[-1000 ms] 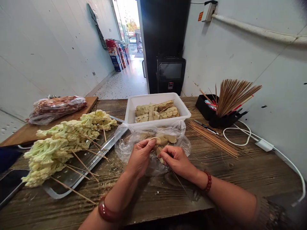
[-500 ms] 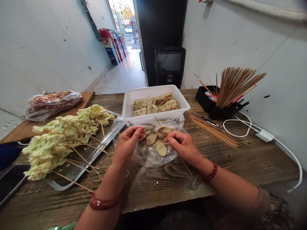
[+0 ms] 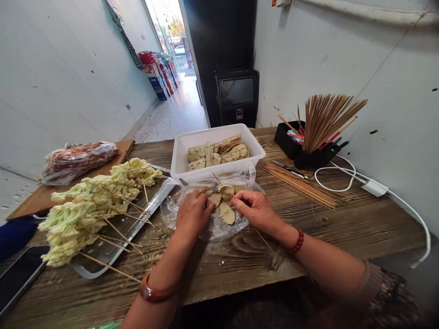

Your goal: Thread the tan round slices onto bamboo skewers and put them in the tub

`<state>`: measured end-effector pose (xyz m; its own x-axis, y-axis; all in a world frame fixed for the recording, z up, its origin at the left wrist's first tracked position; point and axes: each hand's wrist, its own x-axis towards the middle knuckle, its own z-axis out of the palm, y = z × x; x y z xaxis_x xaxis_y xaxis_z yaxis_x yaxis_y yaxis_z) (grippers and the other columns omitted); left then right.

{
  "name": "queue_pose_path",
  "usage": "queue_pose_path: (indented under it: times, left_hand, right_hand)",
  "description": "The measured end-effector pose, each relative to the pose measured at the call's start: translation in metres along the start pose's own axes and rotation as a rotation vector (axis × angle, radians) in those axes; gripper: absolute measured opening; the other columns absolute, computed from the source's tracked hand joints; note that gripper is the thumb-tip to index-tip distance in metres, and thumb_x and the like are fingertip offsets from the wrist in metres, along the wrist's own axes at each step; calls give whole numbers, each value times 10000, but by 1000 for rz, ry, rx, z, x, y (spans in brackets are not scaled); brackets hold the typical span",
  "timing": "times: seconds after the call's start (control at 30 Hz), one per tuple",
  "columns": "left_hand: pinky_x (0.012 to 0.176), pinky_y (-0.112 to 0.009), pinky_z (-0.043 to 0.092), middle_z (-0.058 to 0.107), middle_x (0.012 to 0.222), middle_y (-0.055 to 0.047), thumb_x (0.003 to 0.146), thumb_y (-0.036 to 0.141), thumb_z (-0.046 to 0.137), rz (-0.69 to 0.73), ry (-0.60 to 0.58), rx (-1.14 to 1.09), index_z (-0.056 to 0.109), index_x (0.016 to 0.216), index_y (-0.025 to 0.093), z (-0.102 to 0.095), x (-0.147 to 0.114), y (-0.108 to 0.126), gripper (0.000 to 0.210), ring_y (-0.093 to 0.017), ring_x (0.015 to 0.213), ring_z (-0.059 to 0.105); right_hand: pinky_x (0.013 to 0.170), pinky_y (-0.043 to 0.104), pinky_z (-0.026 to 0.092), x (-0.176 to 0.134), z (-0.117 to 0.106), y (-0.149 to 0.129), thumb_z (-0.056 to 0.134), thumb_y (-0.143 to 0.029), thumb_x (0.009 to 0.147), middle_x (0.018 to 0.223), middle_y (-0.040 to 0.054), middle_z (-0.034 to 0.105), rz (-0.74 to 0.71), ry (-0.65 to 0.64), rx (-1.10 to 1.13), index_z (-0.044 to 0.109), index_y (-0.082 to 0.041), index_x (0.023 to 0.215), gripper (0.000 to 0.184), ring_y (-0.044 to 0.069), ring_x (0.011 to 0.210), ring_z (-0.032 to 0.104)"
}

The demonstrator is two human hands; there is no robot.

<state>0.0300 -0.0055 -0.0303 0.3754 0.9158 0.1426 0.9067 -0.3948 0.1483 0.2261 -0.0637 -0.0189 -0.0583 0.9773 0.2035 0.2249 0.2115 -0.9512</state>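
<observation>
My right hand (image 3: 254, 208) pinches a thin bamboo skewer (image 3: 263, 239), whose tip end carries a curled beige slice (image 3: 226, 192) that looks like potato. The skewer's other end slants down toward the table's front edge. Over the clear plastic bag (image 3: 214, 234), my left hand (image 3: 194, 212) reaches down with bent fingers among the slices; its fingertips are partly hidden, and I cannot make out what they grip. Loose oval slices (image 3: 227, 214) lie on the bag between both hands. Just behind, a white plastic tub (image 3: 219, 172) holds skewered slices (image 3: 206, 155).
Cauliflower skewers (image 3: 92, 196) lie on a metal tray (image 3: 125, 244) at left. Behind it, bagged meat (image 3: 80, 160) sits on a wooden board (image 3: 29, 201). Bamboo skewers (image 3: 302, 185) lie at right, below a black holder (image 3: 308, 159) full of skewers. A white cable (image 3: 416, 214) and phone (image 3: 22, 272) flank the table.
My left hand has lowered from above the bag's left side onto the slices. My right hand stays near the same place, still pinching the skewer. The view has shifted slightly.
</observation>
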Motion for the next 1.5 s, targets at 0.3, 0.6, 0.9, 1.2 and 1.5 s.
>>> queue_pose_path:
  times: [0.3,0.6,0.9,1.2,1.5]
  left_hand:
    - [611,-279,415,596,685,-12,753,290,692,-82,87,-904,576,691,183,2,5,-8,170,-152,638,538]
    - [634,-271,540,740,808,-41,625,282,850,-389,38,-1787,615,895,170,-22,0,-2,375,-170,669,699]
    - [579,-231,501,722,747,-29,563,213,874,-406,120,-1843,695,806,144,-27,-2,3,309,-146,648,674]
    - [531,-199,435,705,731,-10,555,233,853,-390,290,-1742,672,827,143,-30,-3,4,339,-99,583,607]
    - [585,-224,447,647,651,29,582,233,826,-366,344,-1673,662,911,154,-31,-3,3,376,-101,582,584]
  right_hand:
    - [491,226,339,1,-2,-2,542,-282,861,533,-32,534,15,12,21,665,-171,737,206,103,495,464]
    - [475,216,348,-9,-2,-10,547,-289,869,553,-23,565,14,-29,125,696,-169,801,203,95,482,471]
    - [468,209,328,-18,10,-11,531,-282,877,522,-36,510,57,-142,55,713,-134,834,239,80,455,430]
    - [452,213,299,-20,17,-5,532,-324,876,512,-42,462,85,-168,31,715,-130,841,269,83,457,390]
    - [444,214,308,-20,17,-5,535,-337,873,529,-35,479,102,-166,25,724,-132,859,279,88,455,410]
